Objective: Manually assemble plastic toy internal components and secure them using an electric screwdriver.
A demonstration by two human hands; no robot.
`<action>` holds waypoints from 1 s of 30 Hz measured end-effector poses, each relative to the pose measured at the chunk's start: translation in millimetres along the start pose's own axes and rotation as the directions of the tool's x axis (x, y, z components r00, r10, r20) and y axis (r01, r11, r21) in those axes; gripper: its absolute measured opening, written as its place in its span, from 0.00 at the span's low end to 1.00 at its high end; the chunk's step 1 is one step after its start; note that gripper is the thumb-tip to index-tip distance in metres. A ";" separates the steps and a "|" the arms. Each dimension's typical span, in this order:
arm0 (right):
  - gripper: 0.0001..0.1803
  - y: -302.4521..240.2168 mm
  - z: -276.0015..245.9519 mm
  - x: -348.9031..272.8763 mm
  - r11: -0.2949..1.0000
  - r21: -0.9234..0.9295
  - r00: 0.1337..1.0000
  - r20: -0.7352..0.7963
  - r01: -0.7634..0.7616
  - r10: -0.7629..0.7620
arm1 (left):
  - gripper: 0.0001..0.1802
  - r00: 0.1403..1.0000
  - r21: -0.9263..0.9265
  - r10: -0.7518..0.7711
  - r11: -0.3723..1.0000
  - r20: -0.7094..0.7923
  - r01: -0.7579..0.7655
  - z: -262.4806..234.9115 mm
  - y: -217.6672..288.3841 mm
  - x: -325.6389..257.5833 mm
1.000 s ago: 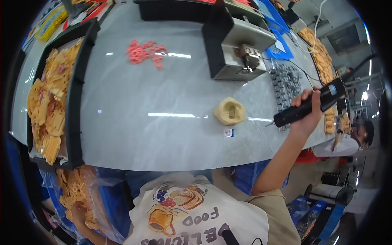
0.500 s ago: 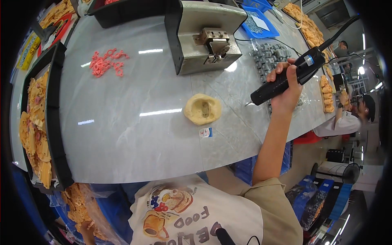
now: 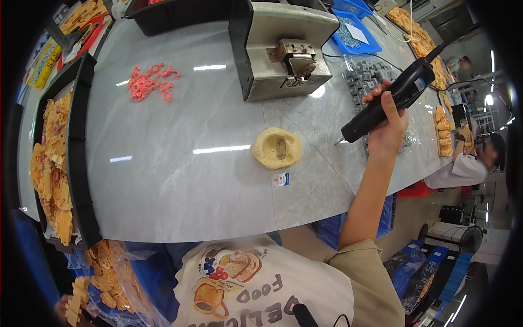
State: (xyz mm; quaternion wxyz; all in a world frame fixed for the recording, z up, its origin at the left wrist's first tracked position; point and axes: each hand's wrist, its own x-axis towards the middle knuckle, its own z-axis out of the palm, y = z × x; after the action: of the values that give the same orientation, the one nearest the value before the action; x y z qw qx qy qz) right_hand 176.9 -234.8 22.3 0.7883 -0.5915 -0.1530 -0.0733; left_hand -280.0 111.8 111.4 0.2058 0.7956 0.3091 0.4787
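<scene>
Since half a second ago, the left hand [image 3: 61,310] has come out of the blue bin [image 3: 155,272] below the table's near left corner and now sits just outside it with a tan plastic piece [image 3: 78,300]. That hand lies in the dark rim of the view, mostly hidden behind the piece; its fingers appear closed on it. The right hand [image 3: 388,128] remains wrapped around a black electric screwdriver [image 3: 400,92] over the right part of the table [image 3: 180,191], the bit pointing towards the table's middle.

A pale yellow hollowed block [image 3: 262,156] rests right of the table's centre, apart from both hands, with a small label [image 3: 280,179] just beside it, towards the near edge. Farther back stands a metal fixture [image 3: 261,43]. Pink ring-shaped parts [image 3: 144,84] lie in a loose heap towards the far left corner, and a black tray [image 3: 81,136] of tan pieces runs along the left edge. Grey parts [image 3: 359,82] sit near the right edge, partly behind the screwdriver, with a blue tray [image 3: 376,43] beyond them.
</scene>
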 end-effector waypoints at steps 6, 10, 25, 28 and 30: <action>0.26 6.3 5.9 -2.0 0.997 0.006 0.995 0.064 -0.076 0.075 | 0.11 0.874 -0.778 0.287 0.611 0.392 0.148 133.4 17.4 -7.4; 0.29 2.2 -2.8 1.7 0.994 -0.065 0.992 0.078 -0.091 0.096 | 0.12 0.851 -0.752 0.375 0.658 0.368 0.036 215.5 49.4 -28.4; 0.20 -28.3 21.2 -70.7 0.961 -0.253 0.960 0.276 0.110 -0.038 | 0.16 0.736 -0.723 0.651 0.598 0.186 -0.346 250.4 70.5 -68.3; 0.22 -17.5 68.5 -85.0 0.944 -0.120 0.787 0.525 -0.308 0.324 | 0.13 0.725 -0.779 0.665 0.546 0.180 -0.308 264.6 72.4 -64.4; 0.22 -20.0 72.5 -81.9 0.872 -0.092 0.709 0.545 -0.480 0.448 | 0.12 0.734 -0.812 0.661 0.509 0.156 -0.285 278.4 74.4 -58.8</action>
State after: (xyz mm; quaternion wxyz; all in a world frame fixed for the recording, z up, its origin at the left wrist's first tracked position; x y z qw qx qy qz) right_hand 82.6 -176.7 32.0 0.7194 -0.5838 -0.2213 0.3045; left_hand -31.2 8.6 -6.8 0.4324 0.7800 -0.2082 0.4015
